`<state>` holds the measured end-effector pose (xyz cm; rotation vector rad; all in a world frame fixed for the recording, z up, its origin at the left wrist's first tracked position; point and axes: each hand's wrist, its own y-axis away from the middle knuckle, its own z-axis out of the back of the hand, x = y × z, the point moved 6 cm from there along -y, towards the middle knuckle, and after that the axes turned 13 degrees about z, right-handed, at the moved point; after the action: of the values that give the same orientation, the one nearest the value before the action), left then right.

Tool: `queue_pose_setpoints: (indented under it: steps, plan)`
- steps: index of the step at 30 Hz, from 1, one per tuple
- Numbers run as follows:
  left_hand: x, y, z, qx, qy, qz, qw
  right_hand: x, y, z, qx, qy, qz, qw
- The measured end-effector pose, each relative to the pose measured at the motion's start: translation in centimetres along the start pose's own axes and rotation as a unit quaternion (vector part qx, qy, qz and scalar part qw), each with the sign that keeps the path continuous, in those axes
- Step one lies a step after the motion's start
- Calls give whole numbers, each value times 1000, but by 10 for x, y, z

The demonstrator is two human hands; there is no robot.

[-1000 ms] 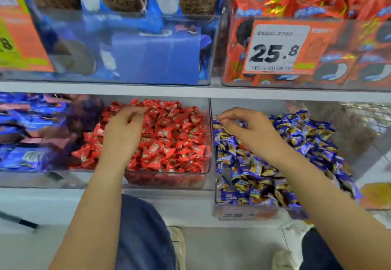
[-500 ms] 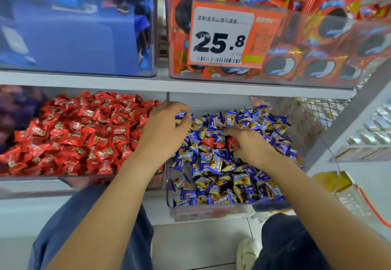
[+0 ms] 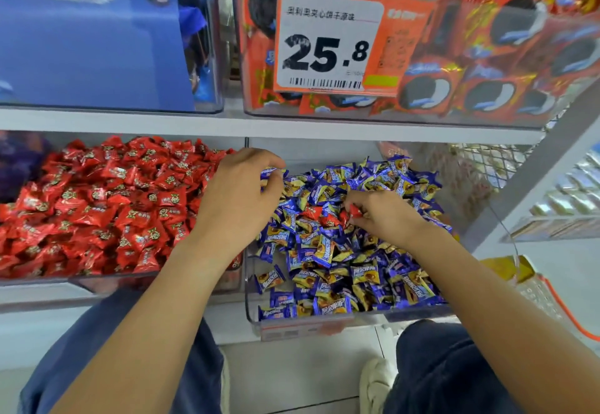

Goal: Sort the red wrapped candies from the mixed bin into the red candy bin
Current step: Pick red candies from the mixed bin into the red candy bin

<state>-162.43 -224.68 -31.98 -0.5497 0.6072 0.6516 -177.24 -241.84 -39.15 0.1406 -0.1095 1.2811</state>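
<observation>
Fingertips of the right hand (image 3: 384,215) pinch a red candy (image 3: 354,210), light and crinkly, best held by its twisted wrapper end, while the left hand (image 3: 242,196) curls over blue candies (image 3: 328,251), its hold unclear.

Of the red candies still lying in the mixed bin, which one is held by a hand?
The red candy pinched in the right hand fingers; the other stray red candies lie loose among blue wrappers just left of it.

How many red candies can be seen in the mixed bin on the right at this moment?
3. One red candy is pinched in the right hand; two more lie among the blue candies just left of it. Others may be buried or hidden under the hands.
</observation>
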Motion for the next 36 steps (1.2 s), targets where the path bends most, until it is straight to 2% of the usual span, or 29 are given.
queue_pose_setpoints:
  steps: [4,6,8,11,14,17,20,23,26,30,34,36]
  plan:
    - [-24,15,-3,-26,-42,-69,996,-1,9,4,-85,-70,-10,994]
    - [-35,24,-10,8,-43,-84,995,-4,15,9,-140,-117,-28,983]
    - [-42,30,-26,72,-84,-74,991,-6,16,13,-159,-137,-40,977]
    - [-40,28,-64,203,-230,-6,952,-2,11,11,-105,-116,-41,987]
    - [-37,22,-98,266,-288,50,919,2,5,-1,-39,-28,-37,998]
    - [-33,15,-128,281,-289,88,911,2,-2,-11,-2,63,-30,998]
    - [-25,11,-148,285,-291,109,907,0,-4,-8,-24,88,-30,995]
    - [-15,4,-153,254,-278,124,918,-7,0,-1,-68,21,-36,997]
    - [-13,1,-151,228,-221,119,941,-19,11,13,-123,-68,-47,989]
    - [-17,0,-145,213,-124,105,963,-48,39,35,-154,-98,-106,978]
    - [-20,9,-159,300,-141,80,940,-62,62,44,-155,-94,-141,973]
    - [-21,12,-163,314,-162,77,932,-57,65,45,-164,-95,-136,972]
